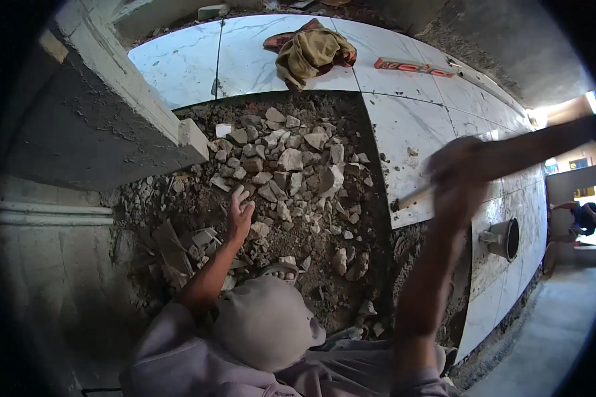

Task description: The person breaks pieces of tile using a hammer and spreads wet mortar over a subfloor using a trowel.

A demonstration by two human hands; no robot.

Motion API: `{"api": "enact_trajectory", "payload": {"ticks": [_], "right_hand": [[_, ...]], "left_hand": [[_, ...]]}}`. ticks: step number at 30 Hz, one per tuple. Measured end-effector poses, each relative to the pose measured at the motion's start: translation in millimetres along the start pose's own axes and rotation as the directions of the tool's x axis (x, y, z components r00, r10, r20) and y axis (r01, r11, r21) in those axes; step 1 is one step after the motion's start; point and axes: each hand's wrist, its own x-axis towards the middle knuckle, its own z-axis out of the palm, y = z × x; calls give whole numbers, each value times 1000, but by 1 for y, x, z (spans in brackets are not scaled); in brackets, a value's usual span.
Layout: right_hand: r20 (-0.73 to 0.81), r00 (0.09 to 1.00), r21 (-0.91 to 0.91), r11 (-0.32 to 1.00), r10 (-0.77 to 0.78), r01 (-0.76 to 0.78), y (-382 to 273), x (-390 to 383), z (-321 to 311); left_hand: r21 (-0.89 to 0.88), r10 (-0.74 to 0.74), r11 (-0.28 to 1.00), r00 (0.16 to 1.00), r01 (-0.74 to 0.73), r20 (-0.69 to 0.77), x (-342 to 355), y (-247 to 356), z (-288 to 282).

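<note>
My left hand (240, 215) hovers at the near left edge of a pile of broken stones (290, 161), its fingers apart and nothing in them. The stones lie on dark soil between the tiles and a concrete block. Raised over the tiles on the right, my right hand (458, 165) is closed round a long brownish tool (543, 149), smeared by motion. The tool widens toward the upper right, and I cannot make out its kind. A thin rod (414, 197) shows below that hand; whether it belongs to the tool, I cannot tell.
White marbled tiles (404, 126) border the soil at the back and right. On them sit a crumpled brown cloth (314, 53), a red spirit level (414, 67) and a dark bucket (503, 239). A concrete block (106, 126) juts in at left. Another person (584, 218) is far right.
</note>
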Motion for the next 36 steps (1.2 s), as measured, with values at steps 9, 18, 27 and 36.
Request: {"api": "enact_trajectory", "payload": {"ticks": [9, 18, 27, 36], "right_hand": [[269, 525, -614, 563, 808, -553, 224, -196, 43], [151, 987, -166, 986, 59, -34, 52, -35, 22], [176, 971, -294, 950, 160, -103, 168, -107, 55], [315, 872, -547, 823, 375, -156, 86, -73, 39]], "left_hand": [[-29, 62, 998, 998, -62, 2, 5, 0, 17], [18, 61, 998, 998, -61, 1, 1, -15, -1], [2, 19, 1000, 1000, -19, -8, 1, 17, 5], [-10, 5, 1000, 1000, -5, 9, -2, 12, -1]]}}
